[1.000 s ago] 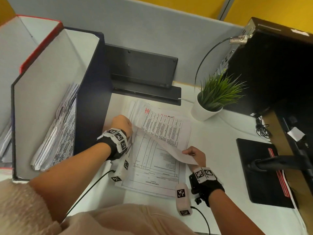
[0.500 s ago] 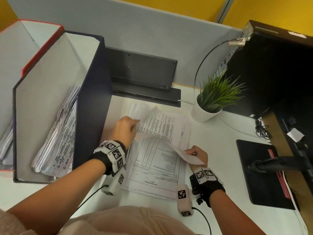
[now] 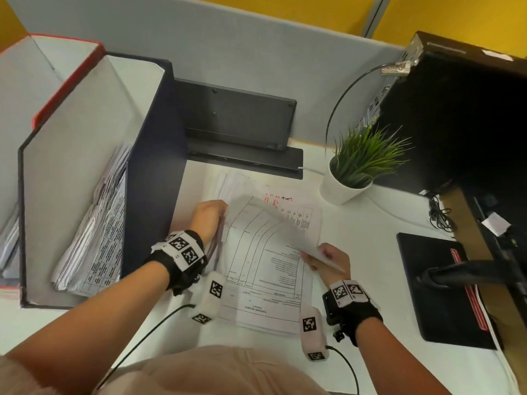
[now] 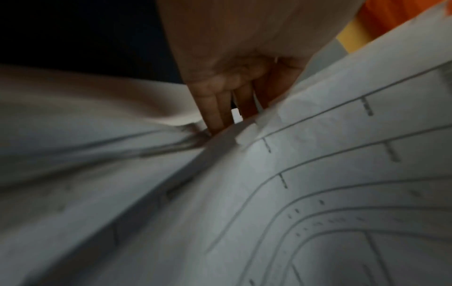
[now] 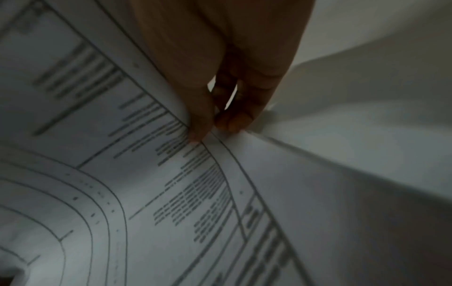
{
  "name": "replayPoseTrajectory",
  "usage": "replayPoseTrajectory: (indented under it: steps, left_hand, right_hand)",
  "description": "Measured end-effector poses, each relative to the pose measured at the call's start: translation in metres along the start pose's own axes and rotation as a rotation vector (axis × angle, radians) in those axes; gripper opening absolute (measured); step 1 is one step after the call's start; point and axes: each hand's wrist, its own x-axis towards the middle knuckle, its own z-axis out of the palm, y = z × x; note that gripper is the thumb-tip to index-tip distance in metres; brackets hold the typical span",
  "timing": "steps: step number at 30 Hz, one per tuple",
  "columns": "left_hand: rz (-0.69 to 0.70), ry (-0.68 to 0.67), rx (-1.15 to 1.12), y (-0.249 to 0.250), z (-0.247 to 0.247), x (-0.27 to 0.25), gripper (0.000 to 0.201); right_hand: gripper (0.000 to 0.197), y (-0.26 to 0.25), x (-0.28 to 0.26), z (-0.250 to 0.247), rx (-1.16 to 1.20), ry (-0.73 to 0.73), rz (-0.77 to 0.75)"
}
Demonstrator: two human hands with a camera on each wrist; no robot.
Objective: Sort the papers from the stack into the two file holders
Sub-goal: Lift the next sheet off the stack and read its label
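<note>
White desk (image 3: 370,252) fills the lower half of the head view. Grey fabric partition (image 3: 256,58) runs along the desk's 12 o'clock edge, yellow wall (image 3: 456,21) above it. Black stand or dock (image 3: 236,124) leans against the partition at 12 o'clock. Small green plant in a white pot (image 3: 350,172) at 1 o'clock. Black computer case (image 3: 462,115) at 2 o'clock, grey cable (image 3: 342,101) arcing from its top corner. Black monitor base (image 3: 439,286) at 3 o'clock. Even indoor light, soft shadows.

printed sheet (image 3: 273,223) lifted, bowed over paper stack (image 3: 265,297), beside file holders (image 3: 85,155)
</note>
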Motion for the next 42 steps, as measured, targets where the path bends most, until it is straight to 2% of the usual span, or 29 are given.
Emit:
replayPoseTrajectory:
  steps: [2, 4, 6, 9, 13, 16, 19, 21, 23, 24, 26, 27, 28, 29, 31, 32, 33, 36, 38, 40, 42]
  left_hand:
    - [0.009, 0.03, 0.146, 0.0, -0.003, 0.009, 0.021]
    - [0.029, 0.051, 0.369, -0.001, -0.006, 0.017, 0.021]
    - [0.006, 0.05, 0.591, -0.002, -0.009, 0.024, 0.027]
    - [-0.073, 0.045, 0.796, 0.002, -0.011, 0.028, 0.037]
    - [-0.061, 0.006, 0.971, 0.004, -0.002, 0.024, 0.042]
    - [-0.029, -0.009, 0.968, 0.003, 0.001, 0.025, 0.032]
    - [0.03, -0.016, 0.911, 0.0, 0.0, 0.023, 0.024]
    - [0.067, 0.012, 0.825, -0.004, -0.003, 0.02, 0.022]
    - [0.165, 0.017, 0.735, -0.008, -0.004, 0.014, 0.017]
    - [0.225, 0.014, 0.66, -0.01, -0.004, 0.009, 0.009]
    - [0.282, -0.002, 0.463, -0.011, -0.003, -0.003, 0.013]
    - [0.285, -0.014, 0.37, -0.012, -0.002, -0.008, 0.018]
    - [0.276, -0.026, 0.303, -0.012, -0.002, -0.012, 0.023]
    - [0.262, -0.038, 0.258, -0.012, -0.002, -0.014, 0.027]
    - [0.226, -0.058, 0.199, -0.013, -0.004, -0.017, 0.031]
    - [0.205, -0.064, 0.181, -0.013, -0.005, -0.017, 0.032]
    - [0.18, -0.073, 0.167, -0.013, -0.007, -0.016, 0.034]
    - [0.082, -0.098, 0.133, -0.012, -0.009, -0.01, 0.034]
    - [0.033, -0.056, 0.137, -0.009, -0.01, -0.002, 0.026]
    - [0.043, 0.024, 0.235, -0.007, -0.01, 0.006, 0.019]
    - [0.066, 0.077, 0.469, -0.006, -0.01, 0.013, 0.014]
  right_hand:
    - [0.055, -0.001, 0.0, 0.0, 0.257, -0.006, 0.091]
    - [0.063, -0.003, -0.001, 0.0, 0.434, -0.016, 0.183]
    - [0.062, -0.006, -0.003, 0.002, 0.484, -0.041, 0.228]
    - [0.057, -0.003, -0.003, 0.002, 0.509, -0.05, 0.272]
    - [0.06, 0.001, -0.002, 0.003, 0.409, 0.02, 0.169]
    - [0.057, 0.0, -0.006, 0.006, 0.415, 0.042, 0.096]
    - [0.055, 0.0, -0.002, 0.006, 0.511, 0.039, 0.214]
    - [0.051, -0.001, 0.002, 0.005, 0.546, 0.02, 0.298]
    - [0.049, 0.001, 0.005, 0.004, 0.569, 0.041, 0.338]
    - [0.051, -0.001, 0.006, 0.003, 0.561, 0.057, 0.337]
    - [0.053, 0.0, 0.006, 0.0, 0.466, 0.106, 0.253]
    - [0.049, 0.001, 0.006, -0.001, 0.288, 0.125, 0.18]
    - [0.035, 0.0, 0.004, -0.001, 0.116, 0.124, 0.104]
    - [0.027, 0.0, 0.002, 0.0, 0.035, 0.114, 0.021]
    - [0.055, 0.006, 0.001, -0.002, 0.053, 0.074, -0.044]
    - [0.061, 0.005, 0.002, -0.003, 0.059, 0.05, -0.039]
    - [0.058, 0.004, 0.002, -0.002, 0.03, 0.037, -0.025]
    - [0.03, 0.002, 0.002, -0.002, -0.116, 0.03, -0.003]
    - [0.008, -0.001, 0.002, -0.002, -0.059, 0.014, 0.01]
    - [0.049, -0.001, 0.003, -0.003, 0.171, 0.01, 0.092]
    - [0.061, 0.0, 0.005, -0.004, 0.352, 0.035, 0.223]
